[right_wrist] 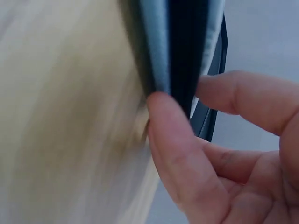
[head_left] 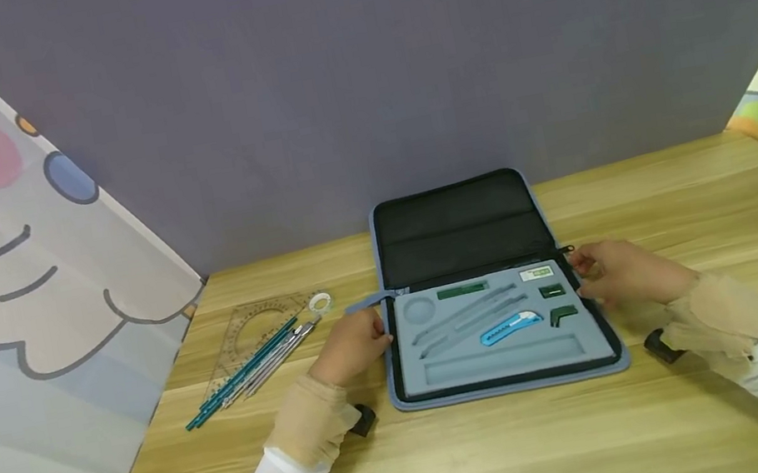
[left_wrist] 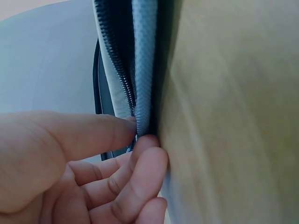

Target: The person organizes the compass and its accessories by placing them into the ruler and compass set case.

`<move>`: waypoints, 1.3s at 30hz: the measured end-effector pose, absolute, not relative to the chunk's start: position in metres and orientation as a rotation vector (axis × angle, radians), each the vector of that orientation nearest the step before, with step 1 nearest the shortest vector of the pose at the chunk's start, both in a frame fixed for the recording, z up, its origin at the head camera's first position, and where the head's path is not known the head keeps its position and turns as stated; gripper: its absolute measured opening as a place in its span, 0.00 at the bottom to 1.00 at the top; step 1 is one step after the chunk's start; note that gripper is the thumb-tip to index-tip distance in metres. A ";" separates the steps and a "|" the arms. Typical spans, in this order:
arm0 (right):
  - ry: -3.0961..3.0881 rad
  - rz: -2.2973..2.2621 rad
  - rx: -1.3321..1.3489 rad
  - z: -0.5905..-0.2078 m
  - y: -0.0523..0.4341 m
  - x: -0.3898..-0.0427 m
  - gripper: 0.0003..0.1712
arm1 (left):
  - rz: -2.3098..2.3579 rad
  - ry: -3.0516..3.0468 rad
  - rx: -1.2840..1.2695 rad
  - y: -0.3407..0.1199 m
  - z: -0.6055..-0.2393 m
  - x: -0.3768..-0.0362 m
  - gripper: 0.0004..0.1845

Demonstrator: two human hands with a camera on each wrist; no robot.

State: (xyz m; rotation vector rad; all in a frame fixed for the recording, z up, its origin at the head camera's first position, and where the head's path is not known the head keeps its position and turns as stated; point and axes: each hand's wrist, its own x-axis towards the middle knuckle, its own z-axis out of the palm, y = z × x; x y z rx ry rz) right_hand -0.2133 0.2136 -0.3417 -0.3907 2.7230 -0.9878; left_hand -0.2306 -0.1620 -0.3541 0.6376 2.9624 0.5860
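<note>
From the head camera, an open case (head_left: 505, 371) lies flat on the table (head_left: 464, 458), with a blue knife (head_left: 511, 326) in its tray. The left hand (head_left: 353, 347) grips its left edge and the right hand (head_left: 622, 274) its right edge. Pencils (head_left: 250, 371) lie to the left.

The left wrist camera shows thumb and fingers (left_wrist: 145, 158) pinching the zipper edge (left_wrist: 140, 70).

The right wrist camera shows the thumb (right_wrist: 168, 140) and a finger pinching the case's edge (right_wrist: 182, 56).

Left hand (head_left: 353, 347) and right hand (head_left: 622, 274) forward, well apart; fingers (left_wrist: 140, 161) curled, pinching.
</note>
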 end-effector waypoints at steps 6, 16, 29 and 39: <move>2.656 -1.110 -0.346 -0.345 0.218 -0.214 0.32 | 0.596 2.955 0.611 -0.160 -0.354 -0.231 0.08; 2.568 -1.227 -0.324 -0.353 0.224 -0.214 0.28 | 0.628 2.942 0.599 -0.161 -0.355 -0.229 0.07; 2.490 -1.322 -0.347 -0.355 0.231 -0.219 0.29 | 0.718 2.884 0.498 -0.168 -0.351 -0.230 0.06; 2.437 -1.376 -0.326 -0.358 0.233 -0.217 0.31 | 0.782 2.952 0.270 -0.225 -0.313 -0.240 0.10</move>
